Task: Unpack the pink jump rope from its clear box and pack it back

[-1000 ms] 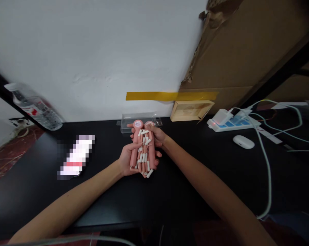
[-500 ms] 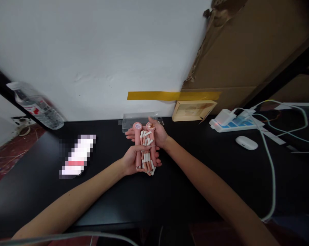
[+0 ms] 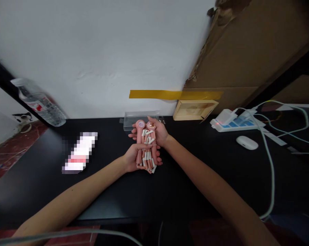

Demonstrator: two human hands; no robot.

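Note:
A beaded jump rope (image 3: 147,156) is bundled up over the middle of the black table, its pink and white beads folded between two pink handles lying side by side. Each handle has a round end with a small sticker, pointing away from me. My left hand (image 3: 131,159) is wrapped round the lower part of the bundle, thumb across the beads and fingertips showing past the right handle. From the right, my right hand (image 3: 159,131) closes about the upper part, its fingertips showing beyond the left handle. The undersides of both hands are hidden.
Behind the hands, a clear plastic box (image 3: 128,118) sits by the wall. A shallow wooden frame (image 3: 178,112), a power strip (image 3: 219,126) with cables and a white earbud case (image 3: 247,142) are to the right. Left are a plastic bottle (image 3: 42,106) and a blurred-out phone-like object (image 3: 79,152).
The left handle has shifted slightly to the right, towards the other handle. Both hands keep their hold on the jump rope, and the camera view has moved a little.

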